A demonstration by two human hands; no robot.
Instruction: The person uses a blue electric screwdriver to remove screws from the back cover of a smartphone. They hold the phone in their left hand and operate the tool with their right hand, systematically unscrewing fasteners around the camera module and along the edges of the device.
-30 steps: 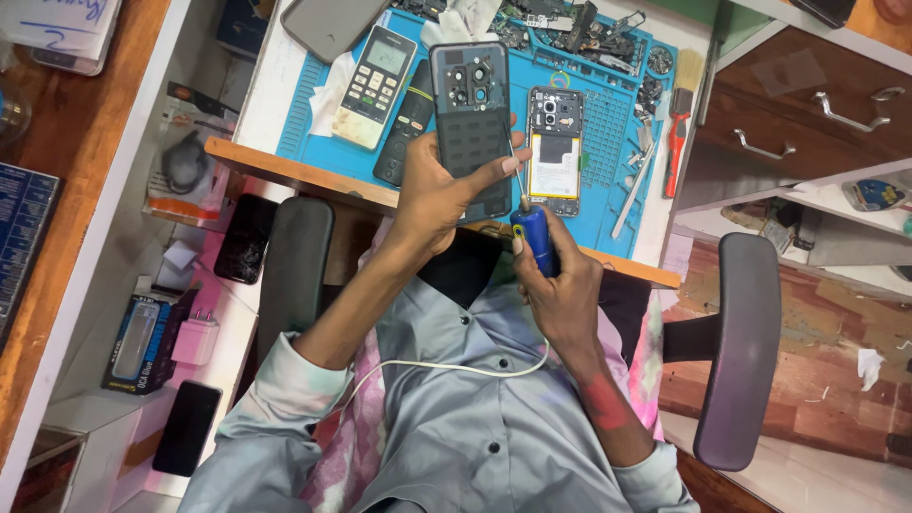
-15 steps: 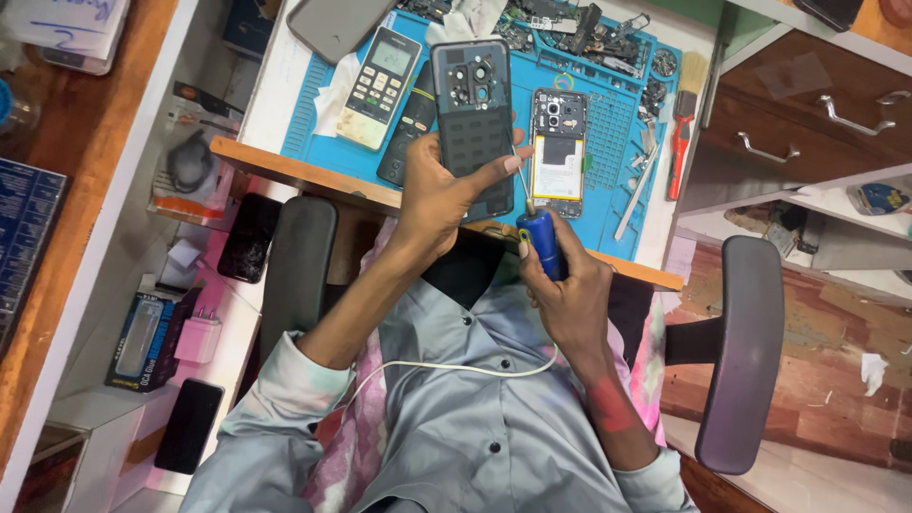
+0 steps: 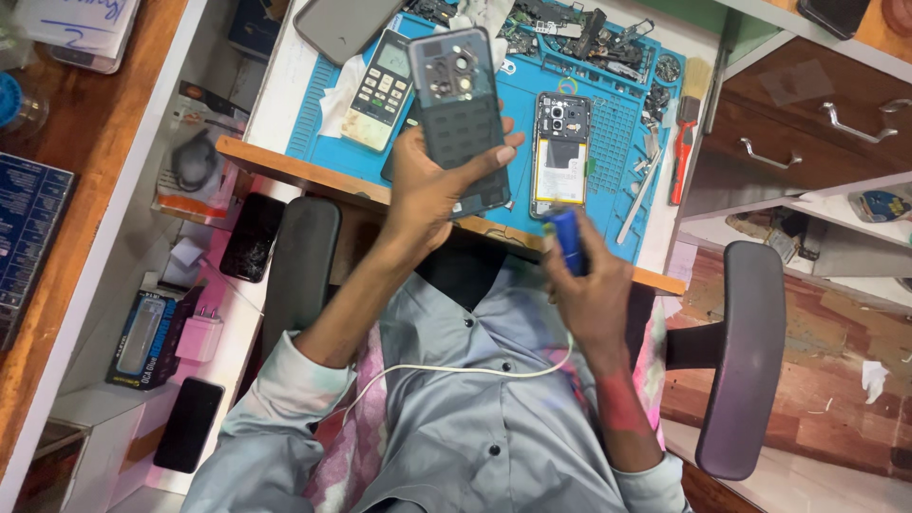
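Observation:
My left hand [image 3: 427,195] grips a dark grey phone back panel [image 3: 464,95] by its lower end and holds it upright over the blue work mat [image 3: 613,133]. My right hand [image 3: 594,294] is closed around a small blue tool [image 3: 567,237], just right of and below the panel, apart from it. An opened phone [image 3: 560,157] with its battery and board exposed lies on the mat beyond my right hand. A white cable [image 3: 456,370] runs across my grey shirt.
A white remote control [image 3: 380,90], a red-handled tool [image 3: 682,157], tweezers [image 3: 638,195] and several loose parts lie on the mat. Wooden drawers [image 3: 807,123] stand at right. Chair armrests [image 3: 299,266] [image 3: 741,361] flank me. Dark phones [image 3: 249,237] [image 3: 188,423] rest on left shelves.
My right hand with the blue tool has shifted a little to the right, away from the panel's lower edge. The left hand keeps the panel in nearly the same place.

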